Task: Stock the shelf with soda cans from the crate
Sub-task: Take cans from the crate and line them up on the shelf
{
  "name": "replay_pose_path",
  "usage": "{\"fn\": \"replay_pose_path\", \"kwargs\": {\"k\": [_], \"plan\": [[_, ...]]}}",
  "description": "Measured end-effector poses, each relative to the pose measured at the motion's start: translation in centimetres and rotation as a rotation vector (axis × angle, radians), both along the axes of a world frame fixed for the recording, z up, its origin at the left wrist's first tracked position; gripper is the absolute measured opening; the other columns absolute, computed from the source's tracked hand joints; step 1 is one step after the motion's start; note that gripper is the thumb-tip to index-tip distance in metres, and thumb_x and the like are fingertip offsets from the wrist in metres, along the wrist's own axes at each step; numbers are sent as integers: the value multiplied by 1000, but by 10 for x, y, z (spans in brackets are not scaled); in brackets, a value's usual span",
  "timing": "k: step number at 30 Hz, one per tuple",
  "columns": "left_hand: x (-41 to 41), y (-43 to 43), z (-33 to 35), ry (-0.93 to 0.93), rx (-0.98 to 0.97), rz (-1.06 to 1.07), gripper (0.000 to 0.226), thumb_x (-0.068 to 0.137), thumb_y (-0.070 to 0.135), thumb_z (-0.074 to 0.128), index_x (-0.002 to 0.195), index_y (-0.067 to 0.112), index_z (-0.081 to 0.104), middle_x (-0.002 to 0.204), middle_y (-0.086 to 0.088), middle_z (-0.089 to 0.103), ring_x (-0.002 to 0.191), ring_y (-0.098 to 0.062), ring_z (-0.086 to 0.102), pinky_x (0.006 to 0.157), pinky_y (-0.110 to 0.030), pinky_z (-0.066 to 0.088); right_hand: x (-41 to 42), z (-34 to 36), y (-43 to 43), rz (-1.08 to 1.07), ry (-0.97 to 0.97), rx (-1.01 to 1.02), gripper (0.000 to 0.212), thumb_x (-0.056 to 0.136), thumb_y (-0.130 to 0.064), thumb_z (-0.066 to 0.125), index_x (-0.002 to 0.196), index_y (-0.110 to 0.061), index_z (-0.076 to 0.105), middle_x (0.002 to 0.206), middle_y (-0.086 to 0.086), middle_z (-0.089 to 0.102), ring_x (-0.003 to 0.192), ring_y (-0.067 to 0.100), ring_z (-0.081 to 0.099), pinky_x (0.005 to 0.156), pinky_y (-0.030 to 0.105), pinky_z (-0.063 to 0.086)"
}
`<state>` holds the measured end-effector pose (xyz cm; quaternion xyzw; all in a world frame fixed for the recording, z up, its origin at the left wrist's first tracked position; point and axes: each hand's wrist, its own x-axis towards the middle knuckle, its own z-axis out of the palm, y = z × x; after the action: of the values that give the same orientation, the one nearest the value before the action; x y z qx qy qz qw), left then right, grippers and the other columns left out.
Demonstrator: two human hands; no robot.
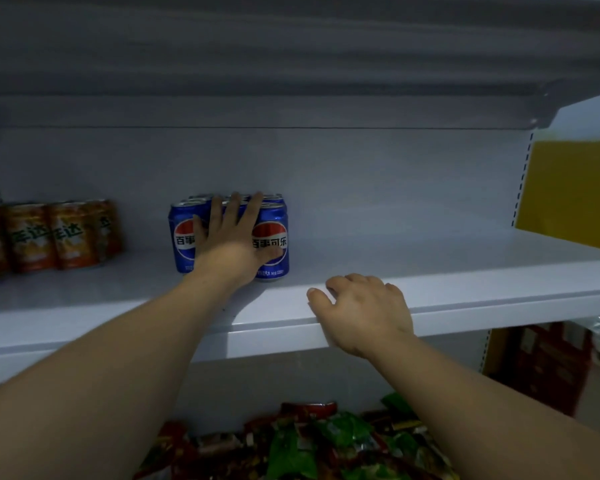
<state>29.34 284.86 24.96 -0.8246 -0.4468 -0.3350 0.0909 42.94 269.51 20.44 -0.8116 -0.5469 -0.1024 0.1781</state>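
Several blue Pepsi cans (272, 237) stand bunched together on the white shelf (430, 265), a little left of its middle. My left hand (231, 237) lies flat against the front of this group, fingers spread and straight, reaching up over the can tops. My right hand (359, 313) rests on the shelf's front edge to the right of the cans, fingers loosely curled and holding nothing. The crate is out of view.
Several orange soda cans (52, 235) stand at the shelf's far left. The shelf right of the blue cans is bare. Another shelf hangs close overhead. Snack bags (312, 445) fill the level below. A yellow panel (575, 192) and red boxes (548, 365) are at right.
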Motion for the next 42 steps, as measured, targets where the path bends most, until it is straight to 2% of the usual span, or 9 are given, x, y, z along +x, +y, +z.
{"fn": "replay_pose_path", "kwargs": {"k": [14, 20, 25, 27, 28, 30, 31, 37, 42], "plan": [[24, 19, 10, 130, -27, 124, 91, 83, 65, 52, 151, 28, 4, 160, -3, -12, 144, -31, -20, 114, -61, -3, 0, -5, 0, 18, -7, 95, 52, 93, -54, 24, 114, -25, 62, 110, -2, 62, 98, 17, 51, 92, 35, 41], [20, 8, 13, 157, -62, 112, 97, 83, 68, 49, 150, 30, -10, 158, -3, -20, 143, -30, -23, 114, -60, -4, 0, -7, 1, 16, -20, 94, 65, 85, -57, 14, 111, -24, 63, 108, -3, 63, 97, 17, 52, 93, 36, 40], [9, -41, 12, 115, -179, -55, 88, 85, 61, 52, 151, 30, 5, 160, 0, -6, 147, -26, -7, 116, -55, 2, -2, -4, -19, 88, -53, 43, 83, 79, -60, -4, 115, -19, 58, 114, 1, 59, 110, 21, 51, 96, 36, 35], [8, -69, 11, 110, -284, -146, 86, 84, 58, 56, 151, 28, 11, 160, 0, 5, 146, -27, 6, 116, -54, 12, -2, -8, -42, 113, -50, -27, 72, 89, -57, 8, 138, -18, 43, 139, 3, 46, 133, 25, 37, 110, 37, 23], [8, -84, 11, 104, -337, -195, 86, 84, 56, 58, 151, 26, 14, 160, -1, 10, 145, -27, 11, 115, -53, 18, -2, -12, -57, 126, -47, -84, 66, 94, -55, 21, 149, -19, 27, 153, 3, 29, 143, 24, 22, 116, 37, 12], [11, -117, 9, 93, -405, -290, 83, 85, 51, 59, 151, 22, 18, 159, -3, 14, 145, -26, 14, 115, -48, 21, -1, -18, -92, 108, -46, -191, 72, 96, -50, 41, 154, -25, 7, 162, 1, 1, 148, 20, 0, 119, 38, 0], [14, -133, 7, 99, -420, -335, 81, 86, 50, 59, 151, 21, 19, 159, -3, 15, 145, -24, 15, 116, -45, 21, 1, -21, -111, 74, -28, -229, 74, 95, -49, 45, 154, -25, 8, 162, 1, -1, 148, 20, -1, 119, 38, 2], [57, -241, -23, 227, -483, -600, 79, 86, 51, 59, 150, 22, 23, 158, -4, 19, 145, -24, 17, 116, -43, 21, 19, -42, -259, -208, 153, -342, 68, 95, -55, 43, 150, -22, 24, 156, 4, 26, 142, 25, 25, 115, 41, 25], [109, -350, -66, 341, -595, -794, 79, 87, 48, 60, 150, 20, 23, 158, -5, 20, 144, -25, 18, 116, -40, 21, 46, -67, -395, -528, 297, -444, 60, 91, -56, 46, 140, -21, 39, 141, 8, 46, 122, 28, 46, 97, 38, 44]]}}
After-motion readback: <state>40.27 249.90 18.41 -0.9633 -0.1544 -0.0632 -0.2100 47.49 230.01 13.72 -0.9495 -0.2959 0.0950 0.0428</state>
